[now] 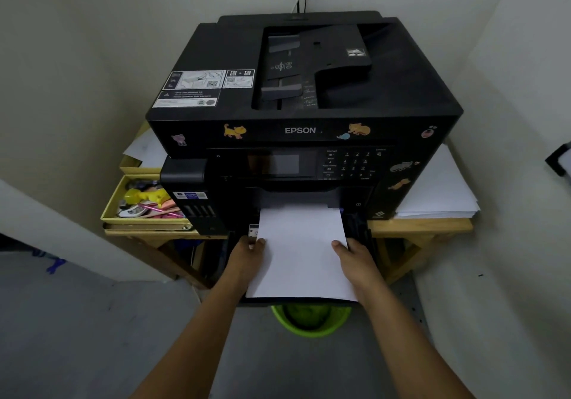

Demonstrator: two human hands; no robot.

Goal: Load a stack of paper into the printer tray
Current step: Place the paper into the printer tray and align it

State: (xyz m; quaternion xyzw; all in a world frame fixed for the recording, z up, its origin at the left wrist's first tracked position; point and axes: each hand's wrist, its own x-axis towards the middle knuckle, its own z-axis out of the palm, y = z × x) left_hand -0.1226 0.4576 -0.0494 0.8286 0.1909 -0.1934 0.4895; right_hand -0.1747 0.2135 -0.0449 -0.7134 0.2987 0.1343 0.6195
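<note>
I see my left hand (247, 256) and right hand (355, 258) pinching the paper stack (301, 250) by its side edges, thumbs on top. The stack's far edge lies inside the printer (304, 114), and the tray (361, 231) beneath is mostly hidden.

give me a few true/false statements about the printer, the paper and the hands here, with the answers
1. Both hands grip the white paper stack, the left hand on its left edge and the right hand on its right edge. True.
2. The Epson printer is white. False: it is black, with animal stickers on its front.
3. The far end of the paper stack already reaches into the printer's lower front opening. True.
4. A red bin sits on the floor below the tray. False: the bin there is green.
5. Another pile of white sheets lies on the wooden table to the right of the printer. True.
6. The yellow box of small items is on top of the printer. False: it sits beside it, on the left.
</note>
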